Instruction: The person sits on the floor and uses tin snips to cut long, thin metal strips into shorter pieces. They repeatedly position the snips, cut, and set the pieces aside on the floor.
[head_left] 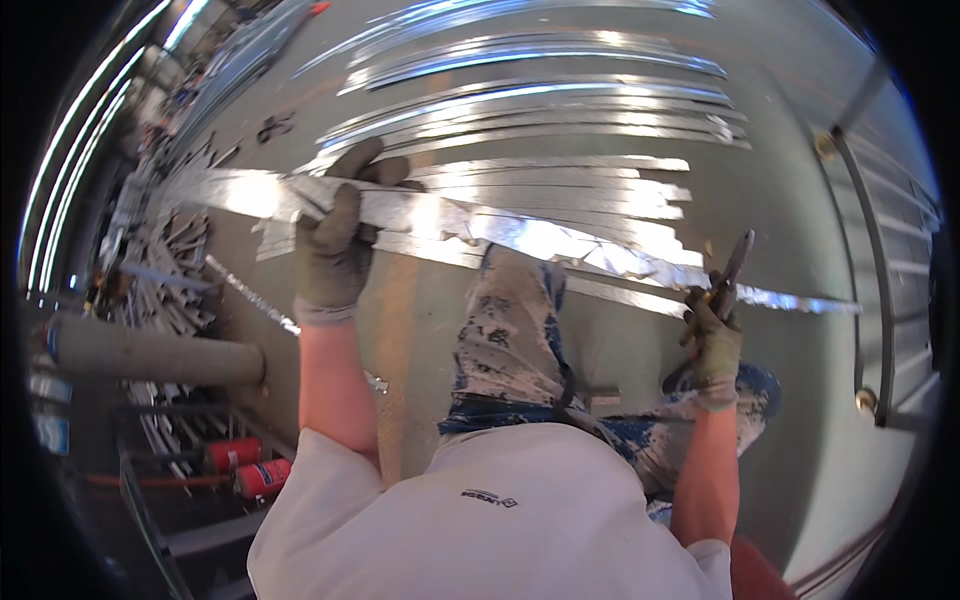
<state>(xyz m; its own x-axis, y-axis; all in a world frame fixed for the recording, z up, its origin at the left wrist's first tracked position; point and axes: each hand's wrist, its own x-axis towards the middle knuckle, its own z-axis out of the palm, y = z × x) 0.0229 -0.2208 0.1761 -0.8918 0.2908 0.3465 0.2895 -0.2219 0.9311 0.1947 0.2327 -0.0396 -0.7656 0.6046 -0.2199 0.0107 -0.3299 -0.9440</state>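
Note:
A long, shiny metal strip (530, 238) runs across in front of me, creased and bent along its length. My gloved left hand (335, 245) is closed around its left part, with the thumb over the near face and fingers behind. Near the strip's right part, my gloved right hand (712, 345) is wrapped round a plier-like hand tool (738, 262). Its dark jaws point up and stand at the strip; whether they bite into it I cannot tell.
Several flat metal strips (560, 185) lie in rows on the floor beyond. Scrap pieces (165, 290) pile up at left, by a thick round column (160, 355). Red fire extinguishers (262, 478) stand in a metal frame at lower left. A wheeled metal rack (868, 270) is at right.

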